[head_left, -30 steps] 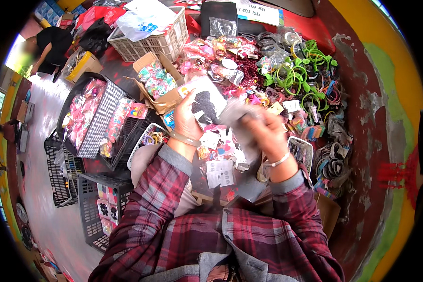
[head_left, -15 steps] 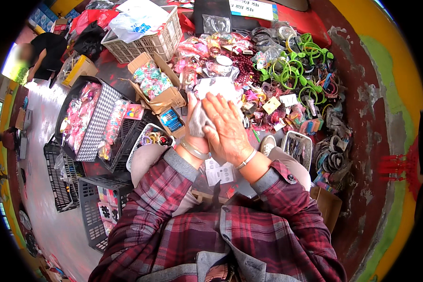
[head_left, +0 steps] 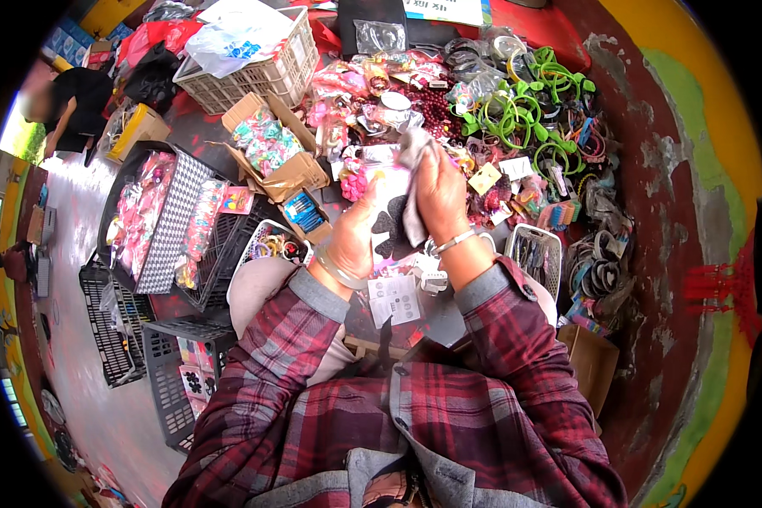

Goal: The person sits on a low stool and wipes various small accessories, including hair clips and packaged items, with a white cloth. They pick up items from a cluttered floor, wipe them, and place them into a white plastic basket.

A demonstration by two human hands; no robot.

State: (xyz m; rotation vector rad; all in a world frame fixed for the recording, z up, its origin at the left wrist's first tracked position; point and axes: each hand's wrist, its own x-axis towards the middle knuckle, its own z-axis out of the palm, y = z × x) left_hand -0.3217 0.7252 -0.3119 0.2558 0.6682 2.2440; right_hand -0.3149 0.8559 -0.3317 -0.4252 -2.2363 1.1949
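Note:
My left hand (head_left: 352, 239), a silver bangle at its wrist, grips the left edge of a white card (head_left: 383, 191) that bears dark flower-like shapes (head_left: 393, 230). My right hand (head_left: 442, 201), also with a bangle, is closed around a crumpled light grey cloth (head_left: 414, 159). The cloth hangs down along the card's right side, partly over it. Whether it touches the card I cannot tell. Below the hands lie a printed paper sheet (head_left: 394, 300) and a small white object (head_left: 433, 280). Pink beaded trinkets (head_left: 353, 181) show just beyond my left hand.
Green hair hoops (head_left: 516, 118) and bagged trinkets pile up ahead on the right. At left stand a cardboard box of packets (head_left: 300, 173), a houndstooth bin (head_left: 173, 224) and a dark crate (head_left: 168, 398). A white basket (head_left: 537, 245) sits by my right knee. Another person (head_left: 80, 102) is far left.
My hands were pressed together over the cloth; now they are apart. The right one has moved away with the cloth, and the white card with dark shapes has come into view between them.

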